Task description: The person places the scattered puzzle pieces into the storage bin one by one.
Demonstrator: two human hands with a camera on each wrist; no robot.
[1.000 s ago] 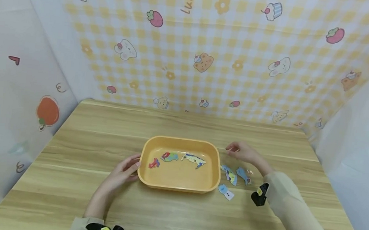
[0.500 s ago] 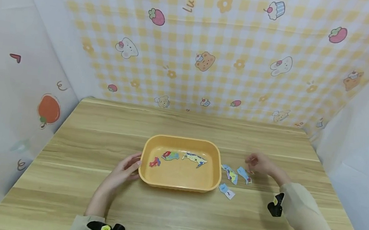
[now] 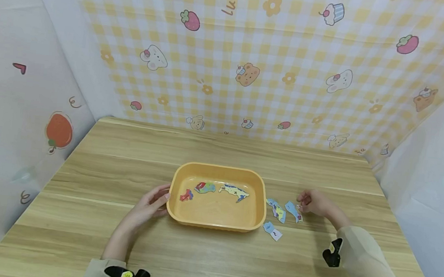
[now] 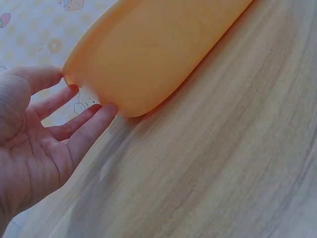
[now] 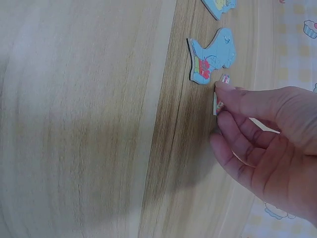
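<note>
My left hand (image 3: 153, 203) holds the left end of a yellow-orange plastic tray (image 3: 213, 226), thumb at the rim and fingertips against the outer wall, as the left wrist view (image 4: 54, 119) shows. To the right of the tray, my right hand (image 3: 316, 203) pinches a small, colourful puzzle piece (image 5: 219, 106) between thumb and fingertips, close over the table; the fingers hide part of it. Beside it lies a light-blue puzzle piece (image 5: 214, 55) with a red patch. Inside the tray are a red piece (image 3: 186, 195), a green-and-red piece (image 3: 204, 187) and a cream-and-blue piece (image 3: 234, 191).
A blue-yellow puzzle piece (image 3: 277, 210) and a blue-and-white piece (image 3: 272, 231) lie by the tray's right side. The wooden table (image 3: 209, 263) meets a yellow checked backdrop (image 3: 226, 98) behind and white sheets at both sides.
My right hand has moved right and down, from near the tray's upper right corner to the small puzzle piece, and now pinches it. My left hand has stayed at the tray.
</note>
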